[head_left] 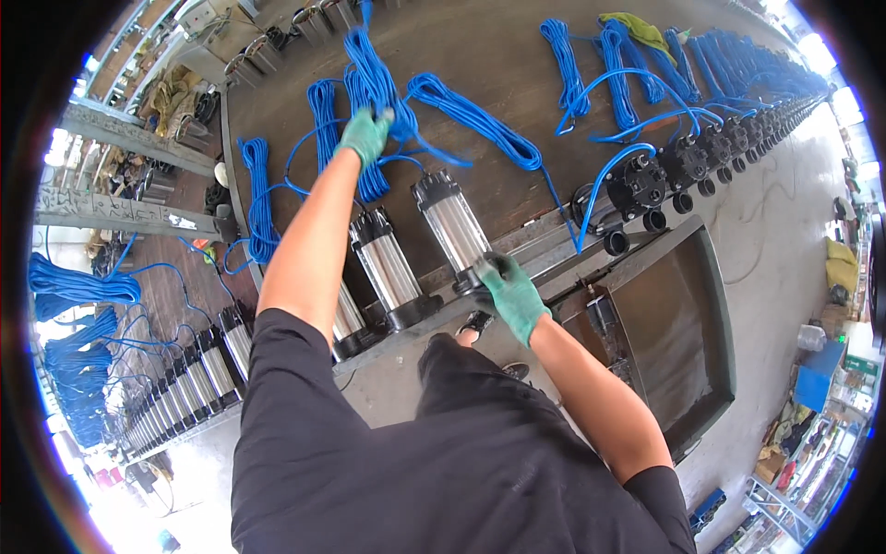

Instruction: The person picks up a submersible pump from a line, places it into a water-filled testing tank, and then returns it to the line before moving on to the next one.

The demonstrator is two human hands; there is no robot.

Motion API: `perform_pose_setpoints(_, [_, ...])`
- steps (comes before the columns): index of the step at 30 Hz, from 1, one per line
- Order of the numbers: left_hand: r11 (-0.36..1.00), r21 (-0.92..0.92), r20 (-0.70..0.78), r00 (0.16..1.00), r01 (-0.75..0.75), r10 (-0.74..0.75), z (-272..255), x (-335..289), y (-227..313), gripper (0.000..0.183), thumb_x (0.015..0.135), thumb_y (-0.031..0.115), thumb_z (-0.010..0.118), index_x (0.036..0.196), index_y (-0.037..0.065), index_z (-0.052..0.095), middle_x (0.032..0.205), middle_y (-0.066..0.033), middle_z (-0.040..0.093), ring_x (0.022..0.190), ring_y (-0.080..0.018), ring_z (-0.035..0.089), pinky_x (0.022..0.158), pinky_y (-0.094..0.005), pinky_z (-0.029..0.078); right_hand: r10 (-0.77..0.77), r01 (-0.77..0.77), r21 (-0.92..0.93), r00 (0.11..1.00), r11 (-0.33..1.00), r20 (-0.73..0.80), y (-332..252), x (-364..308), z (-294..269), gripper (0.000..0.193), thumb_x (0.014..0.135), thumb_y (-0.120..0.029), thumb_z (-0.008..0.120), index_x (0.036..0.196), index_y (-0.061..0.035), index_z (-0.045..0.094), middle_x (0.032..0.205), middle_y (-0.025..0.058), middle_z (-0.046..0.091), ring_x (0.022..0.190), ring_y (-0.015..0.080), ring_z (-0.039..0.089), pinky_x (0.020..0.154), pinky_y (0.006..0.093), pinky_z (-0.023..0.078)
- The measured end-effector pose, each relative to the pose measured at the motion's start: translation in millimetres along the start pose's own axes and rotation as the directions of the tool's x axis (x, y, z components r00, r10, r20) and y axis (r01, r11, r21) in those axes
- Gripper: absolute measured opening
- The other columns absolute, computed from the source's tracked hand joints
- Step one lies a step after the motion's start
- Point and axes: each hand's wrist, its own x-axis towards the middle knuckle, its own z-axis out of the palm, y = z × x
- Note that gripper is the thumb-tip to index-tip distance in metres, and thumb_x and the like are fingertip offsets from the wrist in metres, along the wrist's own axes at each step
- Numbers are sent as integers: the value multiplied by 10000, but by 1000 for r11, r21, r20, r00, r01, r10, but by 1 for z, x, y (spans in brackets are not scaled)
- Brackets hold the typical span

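Observation:
In a green glove, my left hand (365, 137) is closed around a coiled bundle of blue cable (371, 72), lifted over the brown worktop. My right hand (515, 297), also gloved in green, grips the black base of a silver cylindrical pump (452, 224) lying at the worktop's near edge. A blue cable runs from this pump's black upper end toward the bundles. Left of it lies a second silver pump (388, 263), and a third is partly hidden behind my left forearm. Another blue cable coil (478, 120) rests slantwise to the right of my left hand.
A long row of black pump ends (637, 180) with blue coils lines the worktop's right side. More silver pumps (198, 374) line the left. A dark metal-framed cart (678, 323) stands at the near right. Grey metal beams (129, 217) cross on the left.

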Motion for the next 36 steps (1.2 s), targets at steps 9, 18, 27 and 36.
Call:
perform_pose_setpoints(9, [977, -109, -168, 972, -183, 163, 61, -56, 39, 295, 1020, 259, 637, 1176, 12, 678, 1082, -188, 709, 980, -330, 677, 906, -393, 536, 133, -104, 223, 983, 969, -123, 53, -105, -120, 415, 1075, -189, 532, 1436, 12, 498, 1193, 173, 674, 948, 255, 718, 850, 381, 615])
perform_pose_setpoints(18, [781, -576, 163, 902, -242, 399, 70, -170, 301, 429, 1056, 398, 615, 1036, -20, 710, 825, -129, 716, 746, -215, 678, 709, -359, 541, 251, 44, 486, 814, 873, -523, 152, -226, -171, 362, 1060, -230, 535, 1321, 20, 548, 1142, 208, 686, 888, 318, 735, 784, 420, 633])
perform_pose_setpoints(27, [355, -935, 145, 886, -23, 441, 168, -105, 350, 548, 1101, 529, 455, 934, 51, 665, 844, -38, 638, 894, -167, 615, 862, -324, 475, 306, 155, 605, 750, 781, -586, 202, -274, -152, 399, 1067, -251, 515, 1357, 23, 536, 1148, 216, 680, 888, 335, 733, 783, 438, 635])
perform_pose_setpoints(36, [312, -950, 172, 805, -17, 568, 101, -254, 393, 554, 1124, 445, 439, 681, 114, 443, 603, 13, 384, 637, -150, 491, 700, -333, 459, 95, 284, 453, 754, 845, -650, 162, -251, -163, 441, 1064, -263, 578, 1388, 29, 513, 1238, 196, 657, 959, 267, 722, 846, 399, 609])
